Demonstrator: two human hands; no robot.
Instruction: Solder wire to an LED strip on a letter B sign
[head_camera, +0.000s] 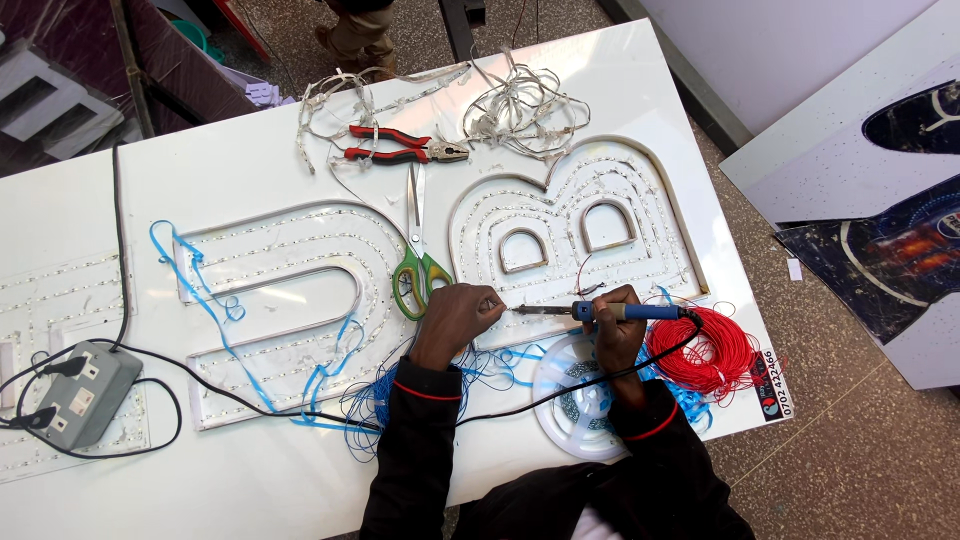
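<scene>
My right hand (615, 325) grips a blue-handled soldering iron (600, 311), its metal tip pointing left toward my left hand (455, 318). My left hand is closed at the lower edge of a B-shaped channel letter (570, 225), its fingertips pinched close to the iron's tip; what they pinch is too small to tell. The letter is lined with rows of LED strip. A black cord runs from the iron across my right forearm toward the left. A U-shaped channel letter (280, 300) lies to the left of my left hand.
Green-handled scissors (420, 270) lie between the letters. Red pliers (395, 145) and tangled LED strip (520, 110) sit at the far edge. A coil of red wire (715, 350), blue wire (375, 400), a white reel (575, 400) and a grey power strip (85, 395) lie on the white table (230, 170).
</scene>
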